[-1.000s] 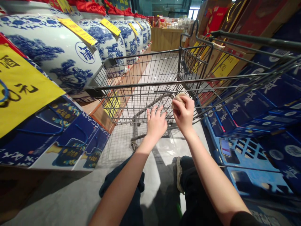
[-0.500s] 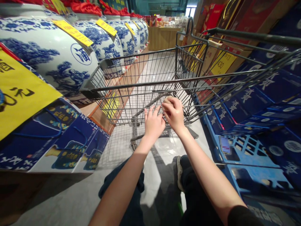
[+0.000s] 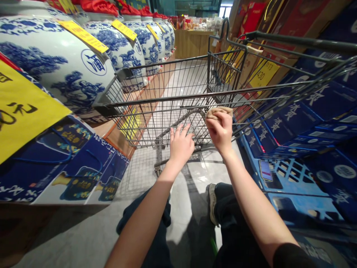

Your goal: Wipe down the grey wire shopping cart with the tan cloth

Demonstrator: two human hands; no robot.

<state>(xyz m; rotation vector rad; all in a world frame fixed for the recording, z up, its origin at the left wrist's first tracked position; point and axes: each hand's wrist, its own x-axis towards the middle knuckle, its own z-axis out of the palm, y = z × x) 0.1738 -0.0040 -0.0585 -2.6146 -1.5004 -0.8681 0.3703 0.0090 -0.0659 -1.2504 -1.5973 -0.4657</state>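
Observation:
My left hand (image 3: 181, 147) rests with its fingers spread against the wire mesh at the back of an empty-looking metal shopping cart (image 3: 195, 95). My right hand (image 3: 220, 130) is a little farther right and higher, pinching a tan cloth (image 3: 219, 111) against the same mesh. Nothing else shows inside the cart. Both forearms reach forward from below, over my dark trousers (image 3: 237, 227).
Large blue-and-white porcelain jars (image 3: 52, 63) with red covers and yellow tags line the left side. Blue boxes (image 3: 304, 115) stand on the right, beside a blue plastic crate (image 3: 295, 178) holding a phone (image 3: 266, 170). A tiled aisle runs ahead to a wooden counter (image 3: 192, 42).
My right hand has moved up and to the right, away from my left hand. The tan cloth now shows more along its top edge. My left hand has barely moved.

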